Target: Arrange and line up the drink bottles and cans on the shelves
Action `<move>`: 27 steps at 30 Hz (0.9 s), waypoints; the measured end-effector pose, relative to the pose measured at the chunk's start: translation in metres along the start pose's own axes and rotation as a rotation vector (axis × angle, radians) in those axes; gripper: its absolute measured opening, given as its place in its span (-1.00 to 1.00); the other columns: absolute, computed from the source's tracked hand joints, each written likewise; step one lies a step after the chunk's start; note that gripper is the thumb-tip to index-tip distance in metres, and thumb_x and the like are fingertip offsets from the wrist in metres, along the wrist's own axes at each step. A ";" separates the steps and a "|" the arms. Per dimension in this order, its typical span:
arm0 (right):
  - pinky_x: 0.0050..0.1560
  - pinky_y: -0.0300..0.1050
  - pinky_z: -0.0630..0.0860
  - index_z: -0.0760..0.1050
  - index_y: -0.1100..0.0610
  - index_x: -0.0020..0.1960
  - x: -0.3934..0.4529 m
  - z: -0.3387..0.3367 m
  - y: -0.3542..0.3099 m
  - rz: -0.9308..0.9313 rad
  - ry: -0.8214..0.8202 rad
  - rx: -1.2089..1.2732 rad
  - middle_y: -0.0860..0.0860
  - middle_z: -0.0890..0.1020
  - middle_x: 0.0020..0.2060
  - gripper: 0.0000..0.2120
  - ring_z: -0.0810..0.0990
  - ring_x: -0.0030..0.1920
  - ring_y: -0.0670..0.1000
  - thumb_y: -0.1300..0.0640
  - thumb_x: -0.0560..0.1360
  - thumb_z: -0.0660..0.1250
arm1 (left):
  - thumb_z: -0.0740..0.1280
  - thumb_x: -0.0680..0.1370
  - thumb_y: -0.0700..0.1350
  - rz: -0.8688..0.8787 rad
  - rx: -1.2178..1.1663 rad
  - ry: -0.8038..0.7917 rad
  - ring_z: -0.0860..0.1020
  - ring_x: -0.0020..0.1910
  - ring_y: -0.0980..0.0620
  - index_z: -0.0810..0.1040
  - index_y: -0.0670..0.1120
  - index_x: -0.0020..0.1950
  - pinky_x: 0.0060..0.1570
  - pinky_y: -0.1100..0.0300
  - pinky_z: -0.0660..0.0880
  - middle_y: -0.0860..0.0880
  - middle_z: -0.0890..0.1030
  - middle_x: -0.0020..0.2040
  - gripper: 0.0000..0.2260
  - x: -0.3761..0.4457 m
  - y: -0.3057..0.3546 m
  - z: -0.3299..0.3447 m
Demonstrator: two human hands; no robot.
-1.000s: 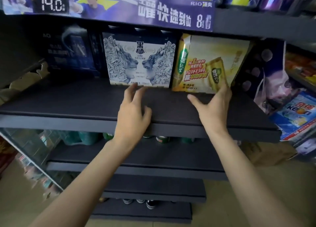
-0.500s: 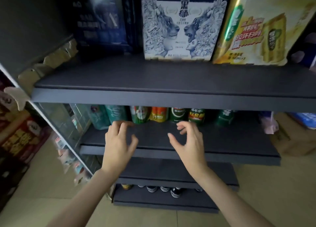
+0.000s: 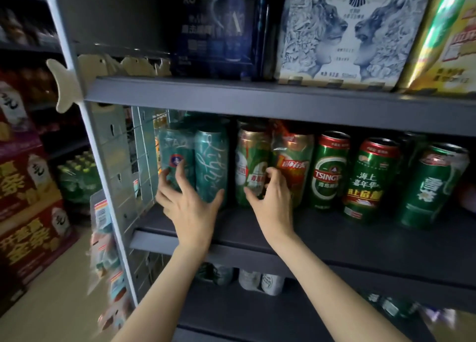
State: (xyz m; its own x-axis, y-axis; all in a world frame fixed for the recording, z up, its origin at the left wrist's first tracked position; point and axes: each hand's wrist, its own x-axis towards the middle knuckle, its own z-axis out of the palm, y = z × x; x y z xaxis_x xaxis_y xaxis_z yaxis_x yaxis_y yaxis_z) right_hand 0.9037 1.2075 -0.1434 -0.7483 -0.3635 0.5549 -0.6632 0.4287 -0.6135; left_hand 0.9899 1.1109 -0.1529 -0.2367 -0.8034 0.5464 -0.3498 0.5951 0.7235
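Reaching into the middle shelf [image 3: 334, 241], I was at the step of straightening the row of cans at its far edge. My left hand [image 3: 192, 207] was spread wide, fingers curved against the two teal cans [image 3: 195, 164] at the left end, thumb touching the base of the right one; whether I had truly clasped them I cannot tell. My right hand [image 3: 270, 205] curled toward the green and red can [image 3: 251, 166] just beside them, fingertips on its lower front, not yet wrapped round it.

Further right stood a shrink-wrapped pack [image 3: 292, 166], then a green can [image 3: 328, 171], a green and red one [image 3: 368, 179] and another green can [image 3: 432, 187], which sat nearer me than the rest (the row looked ragged to my eye). My next move, I judged, called for a firm hold and a slide that brought the fronts level without tipping a neighbour.

The shelf above [image 3: 257, 99] held cartons: a dark blue one [image 3: 219, 32], a white lion box [image 3: 342, 32], a yellow box [image 3: 448, 40]. More cans showed dimly on the shelf below.
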 end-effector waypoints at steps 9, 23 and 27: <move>0.03 0.00 0.47 0.21 0.22 0.34 0.006 0.001 0.008 -0.121 -0.012 -0.226 0.15 0.45 0.23 -0.37 0.50 0.19 0.18 -0.03 0.45 0.40 | 0.45 0.41 0.02 0.070 0.044 -0.015 0.06 0.38 -0.33 0.13 0.06 0.44 0.24 -0.29 0.23 -0.21 -0.06 0.47 -0.29 0.001 -0.017 0.012; -0.09 -0.01 0.54 0.11 0.22 0.39 0.003 -0.008 0.004 -0.236 -0.031 -0.293 0.17 0.54 0.12 -0.34 0.58 0.05 0.18 0.02 0.47 0.39 | 0.42 0.46 -0.12 0.132 0.067 -0.200 0.05 0.39 -0.47 -0.15 0.16 0.50 0.29 -0.23 0.23 -0.28 -0.23 0.49 -0.14 0.012 -0.012 -0.005; -0.09 -0.07 0.54 0.05 0.23 0.44 0.008 -0.006 0.003 -0.279 0.003 -0.308 0.17 0.55 0.08 -0.27 0.60 0.02 0.15 0.01 0.47 0.38 | 0.43 0.45 -0.10 0.156 0.097 -0.241 0.01 0.40 -0.50 -0.17 0.16 0.50 0.29 -0.24 0.23 -0.27 -0.32 0.47 -0.11 0.024 -0.015 0.001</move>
State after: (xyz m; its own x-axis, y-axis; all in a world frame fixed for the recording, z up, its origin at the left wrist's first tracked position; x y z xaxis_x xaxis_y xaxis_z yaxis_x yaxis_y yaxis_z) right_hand 0.8953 1.2108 -0.1376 -0.5400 -0.4989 0.6779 -0.8050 0.5412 -0.2429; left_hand 0.9885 1.0824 -0.1514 -0.4986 -0.6911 0.5233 -0.3747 0.7162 0.5888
